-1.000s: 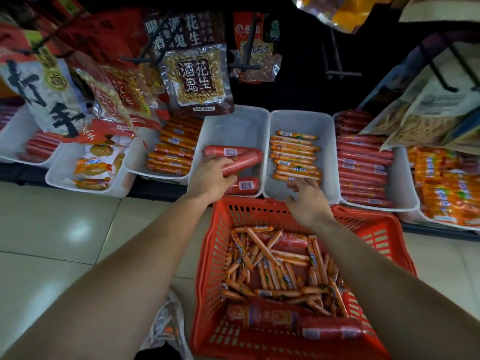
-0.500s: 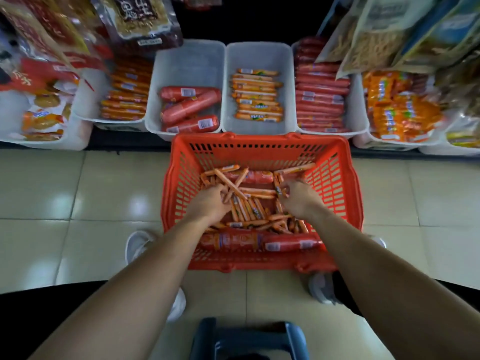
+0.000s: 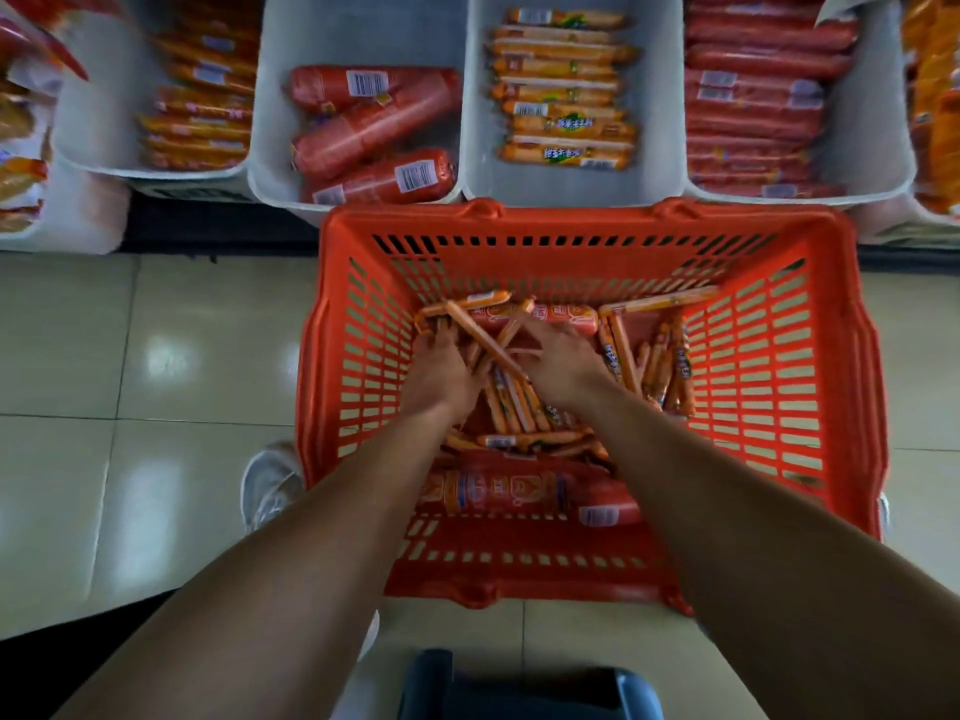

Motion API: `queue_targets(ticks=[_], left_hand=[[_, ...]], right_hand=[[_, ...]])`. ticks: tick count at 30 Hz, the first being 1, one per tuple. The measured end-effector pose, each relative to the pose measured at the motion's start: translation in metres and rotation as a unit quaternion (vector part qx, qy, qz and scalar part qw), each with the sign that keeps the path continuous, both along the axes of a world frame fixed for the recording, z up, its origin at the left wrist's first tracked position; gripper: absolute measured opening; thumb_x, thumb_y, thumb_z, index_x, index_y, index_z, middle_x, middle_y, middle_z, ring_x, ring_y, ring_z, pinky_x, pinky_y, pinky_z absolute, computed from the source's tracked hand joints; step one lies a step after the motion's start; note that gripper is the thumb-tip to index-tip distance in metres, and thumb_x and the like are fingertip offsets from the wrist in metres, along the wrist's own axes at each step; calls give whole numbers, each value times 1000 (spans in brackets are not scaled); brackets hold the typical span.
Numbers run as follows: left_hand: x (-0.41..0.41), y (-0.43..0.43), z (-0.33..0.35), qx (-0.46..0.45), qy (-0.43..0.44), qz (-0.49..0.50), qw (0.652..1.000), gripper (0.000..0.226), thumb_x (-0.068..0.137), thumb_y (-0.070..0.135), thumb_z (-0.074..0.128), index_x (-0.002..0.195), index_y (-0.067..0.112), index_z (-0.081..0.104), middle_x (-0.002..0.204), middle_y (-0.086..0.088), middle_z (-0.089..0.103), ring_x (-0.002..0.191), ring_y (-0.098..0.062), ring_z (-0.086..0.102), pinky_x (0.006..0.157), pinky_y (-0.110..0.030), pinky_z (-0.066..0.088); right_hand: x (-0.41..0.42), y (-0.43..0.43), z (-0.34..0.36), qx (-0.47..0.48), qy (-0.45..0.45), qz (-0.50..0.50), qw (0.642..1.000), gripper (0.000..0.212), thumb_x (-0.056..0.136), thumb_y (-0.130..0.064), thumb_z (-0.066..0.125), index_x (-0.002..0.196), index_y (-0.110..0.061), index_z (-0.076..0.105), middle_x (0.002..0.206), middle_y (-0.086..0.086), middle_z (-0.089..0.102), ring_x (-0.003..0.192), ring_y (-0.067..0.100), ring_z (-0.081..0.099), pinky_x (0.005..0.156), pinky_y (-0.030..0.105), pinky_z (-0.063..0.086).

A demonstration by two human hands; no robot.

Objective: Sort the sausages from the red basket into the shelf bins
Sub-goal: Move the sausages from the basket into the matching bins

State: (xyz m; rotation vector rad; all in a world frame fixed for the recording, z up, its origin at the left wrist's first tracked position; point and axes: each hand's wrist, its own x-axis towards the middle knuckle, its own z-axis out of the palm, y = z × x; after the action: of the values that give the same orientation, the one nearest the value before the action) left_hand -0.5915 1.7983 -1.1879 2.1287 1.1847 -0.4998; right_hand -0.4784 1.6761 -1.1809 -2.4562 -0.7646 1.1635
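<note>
One red basket; one left hand, one right hand; three fat sausages in one bin.

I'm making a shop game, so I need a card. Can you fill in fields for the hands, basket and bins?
Basket: red, on the floor
In basket: many thin sausages, some thick sausages
Left hand: in basket, fingers hidden among thin sausages
Right hand: in basket, touching thin sausages
Thick bin: three thick sausages
Thin bin: a stack of thin sausages
</note>
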Motion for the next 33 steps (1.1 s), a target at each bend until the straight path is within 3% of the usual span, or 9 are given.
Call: queue_targets(ticks=[5, 8, 10, 14, 18, 22, 27, 29, 33], left_hand=[[-3, 7, -15, 8, -35, -44, 998, 32, 93, 44, 63, 113, 19, 60, 131, -7, 41, 109, -28, 53, 85, -41, 50], [-3, 8, -13, 19, -26, -77, 997, 36, 92, 45, 62, 117, 20, 62, 139, -5, 33, 108, -24, 56, 90, -38, 52], [-4, 10, -13, 26, -30, -87, 995, 35, 92, 44, 64, 113, 16, 65, 137, -5, 35, 105, -22, 57, 86, -36, 52], [-14, 11, -12, 19, -51, -77, 996, 26, 89, 39, 71, 93, 13, 70, 126, -5, 42, 108, -19, 54, 90, -34, 51], [-24, 4, 3, 9, -66, -24, 998, 33, 87, 39, 72, 110, 15, 69, 129, -4, 40, 113, -20, 52, 97, -35, 49], [-25, -1, 13, 24, -19, 18, 999, 40, 89, 14, 69, 126, 18, 55, 135, -8, 38, 107, -30, 59, 88, -35, 47], [-12, 3, 5, 25, 3, 32, 999, 70, 89, -4, 58, 149, 16, 29, 127, -11, 56, 118, -32, 55, 96, -41, 47], [-8, 5, 0, 34, 5, 19, 999, 58, 91, 0, 57, 143, 12, 37, 121, -11, 62, 114, -31, 59, 96, -43, 50], [-7, 10, -6, 49, 8, 7, 999, 35, 93, 7, 59, 126, 10, 49, 112, -10, 65, 106, -30, 63, 88, -41, 52]], right_hand=[[1, 25, -7, 26, 64, -10, 998, 49, 98, -37, 49, 147, -36, 43, 127, 2, 62, 84, 17, 62, 60, 23, 43], [-4, 26, -8, 35, 66, 11, 997, 40, 92, -40, 57, 132, -36, 59, 119, -4, 66, 102, 19, 63, 84, 36, 54], [-5, 24, -10, 33, 43, 23, 998, 36, 89, -43, 61, 124, -32, 64, 121, -3, 62, 116, 19, 55, 102, 43, 46], [-11, 25, -17, 19, -24, 45, 999, 42, 84, -57, 64, 120, -36, 62, 123, 1, 56, 121, 27, 48, 103, 45, 41], [-20, 29, -19, -19, -62, 52, 997, 47, 81, -52, 70, 124, -39, 56, 131, 6, 47, 121, 35, 42, 95, 47, 47], [-23, 24, -17, -7, -85, 38, 996, 38, 88, -46, 64, 124, -38, 57, 131, 6, 49, 118, 35, 49, 93, 45, 49], [-22, -4, -9, -4, -104, 37, 994, 23, 92, -42, 61, 113, -35, 55, 106, 3, 62, 93, 30, 64, 68, 37, 48], [-18, -11, -6, -35, -92, 32, 995, 26, 91, -41, 63, 112, -33, 51, 97, 2, 66, 91, 30, 64, 65, 36, 48], [-15, -6, -1, -67, -97, 77, 990, 52, 86, -41, 71, 130, -30, 45, 109, 6, 65, 105, 31, 60, 72, 35, 42]])
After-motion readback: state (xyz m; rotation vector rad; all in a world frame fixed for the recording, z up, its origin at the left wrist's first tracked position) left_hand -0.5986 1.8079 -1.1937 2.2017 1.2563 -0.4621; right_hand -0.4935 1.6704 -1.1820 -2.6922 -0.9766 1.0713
